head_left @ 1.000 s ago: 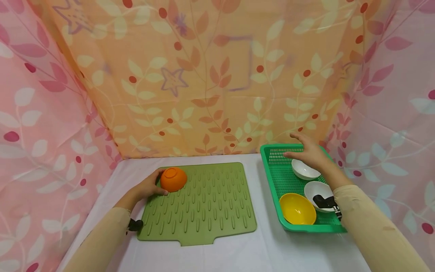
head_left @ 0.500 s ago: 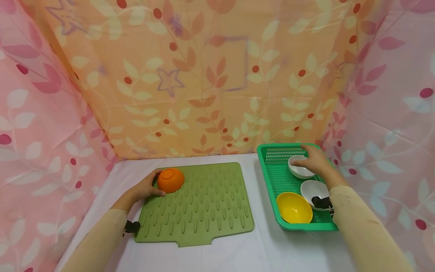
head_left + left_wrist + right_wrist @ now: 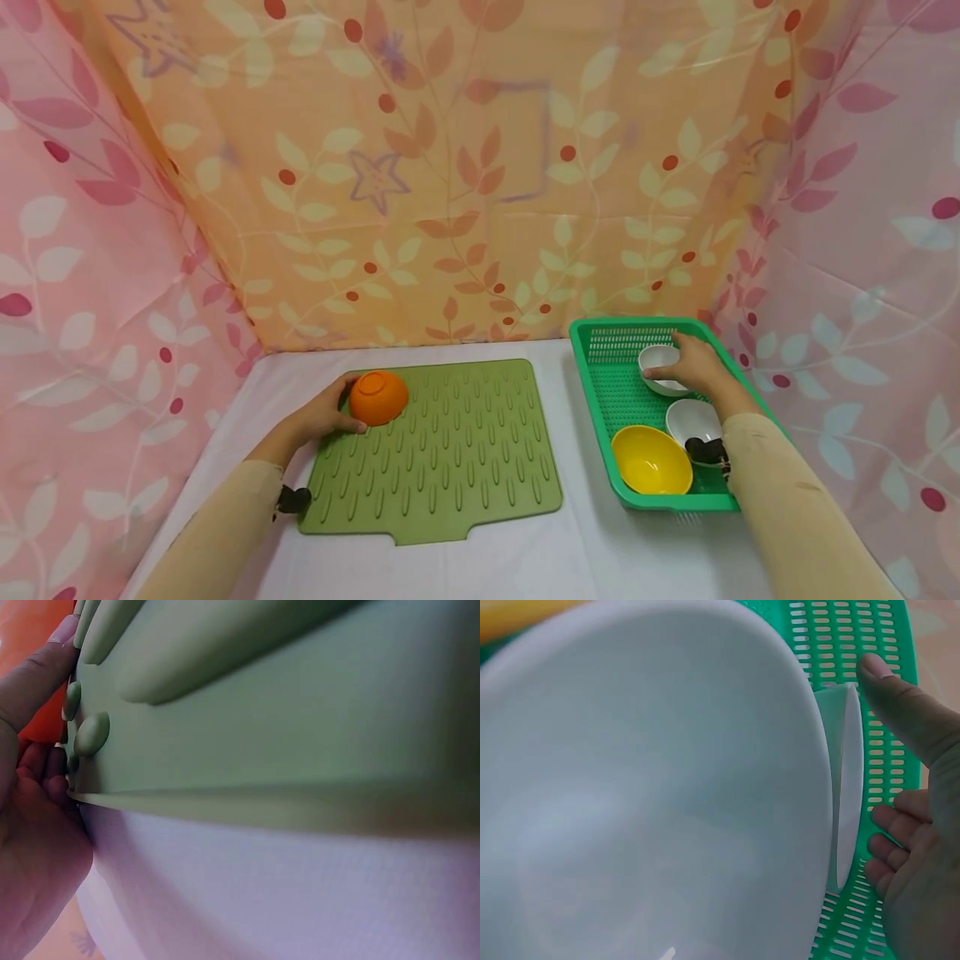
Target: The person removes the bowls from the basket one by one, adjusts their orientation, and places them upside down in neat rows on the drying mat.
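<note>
An orange bowl lies upside down on the back left corner of a green ridged mat. My left hand holds its left side, thumb in front and fingers behind; the left wrist view shows the thumb against the orange wall. On the right, my right hand is over the back white bowl in a green basket. Its thumb and fingers stand apart near that bowl's rim in the right wrist view. A second white bowl fills much of that view.
A yellow bowl sits at the basket's front left, beside the front white bowl. White cloth covers the table. Patterned curtains enclose the back and both sides.
My right hand has come down from above the basket's back to the back white bowl. My left hand stays on the orange bowl. The head view has shifted slightly.
</note>
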A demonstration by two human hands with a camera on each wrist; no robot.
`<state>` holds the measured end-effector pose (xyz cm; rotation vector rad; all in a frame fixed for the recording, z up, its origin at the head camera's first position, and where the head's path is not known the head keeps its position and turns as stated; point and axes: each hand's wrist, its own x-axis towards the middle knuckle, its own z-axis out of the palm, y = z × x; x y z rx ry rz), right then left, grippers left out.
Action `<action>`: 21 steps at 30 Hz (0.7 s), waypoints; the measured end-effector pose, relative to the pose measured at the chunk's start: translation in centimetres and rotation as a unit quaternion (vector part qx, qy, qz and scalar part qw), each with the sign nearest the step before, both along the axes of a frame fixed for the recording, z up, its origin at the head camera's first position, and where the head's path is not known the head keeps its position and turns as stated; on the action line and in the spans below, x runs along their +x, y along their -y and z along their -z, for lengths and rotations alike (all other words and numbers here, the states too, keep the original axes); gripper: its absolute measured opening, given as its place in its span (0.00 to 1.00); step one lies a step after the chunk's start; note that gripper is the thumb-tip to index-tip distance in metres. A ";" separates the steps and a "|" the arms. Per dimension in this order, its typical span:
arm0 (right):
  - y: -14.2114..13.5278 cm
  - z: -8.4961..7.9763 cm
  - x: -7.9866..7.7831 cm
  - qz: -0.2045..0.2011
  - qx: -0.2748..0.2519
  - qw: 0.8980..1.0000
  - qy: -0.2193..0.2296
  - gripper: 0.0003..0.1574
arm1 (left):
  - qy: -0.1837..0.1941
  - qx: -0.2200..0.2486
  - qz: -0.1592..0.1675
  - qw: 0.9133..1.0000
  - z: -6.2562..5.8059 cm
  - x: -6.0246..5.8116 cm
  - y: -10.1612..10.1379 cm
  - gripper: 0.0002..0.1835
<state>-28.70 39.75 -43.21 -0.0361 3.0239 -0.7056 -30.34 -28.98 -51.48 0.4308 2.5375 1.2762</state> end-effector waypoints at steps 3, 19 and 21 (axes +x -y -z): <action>0.1 0.1 0.0 0.000 0.013 1.000 0.000 0.75 | 0.001 0.000 0.000 1.000 -0.1 0.0 0.0 0.55; 0.2 0.2 -0.3 -0.013 0.066 0.998 0.006 0.74 | 0.007 0.013 0.002 1.000 0.2 -0.1 0.0 0.55; 0.2 0.1 -0.3 -0.016 0.061 0.998 0.011 0.75 | 0.007 0.013 0.003 1.000 0.2 -0.1 0.1 0.55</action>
